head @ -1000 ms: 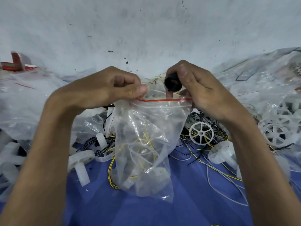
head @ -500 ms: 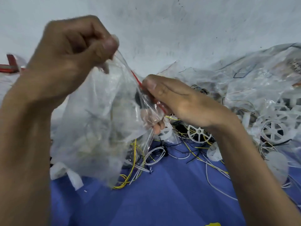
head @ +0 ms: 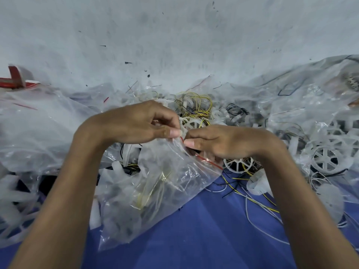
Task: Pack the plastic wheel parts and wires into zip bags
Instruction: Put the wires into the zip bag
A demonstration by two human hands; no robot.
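A blue cloth covers the work surface, backed by a scuffed pale wall. The clear zip bag, holding white plastic parts and yellow wire, lies just below both hands, its lower end resting on the cloth. The left hand pinches the bag's top corner between thumb and forefinger. The right hand pinches the bag's red zip strip just beside it. The bag's long axis runs diagonally, mouth up-right, bottom down-left. Right of the bag lies a white spoked wheel among loose wires.
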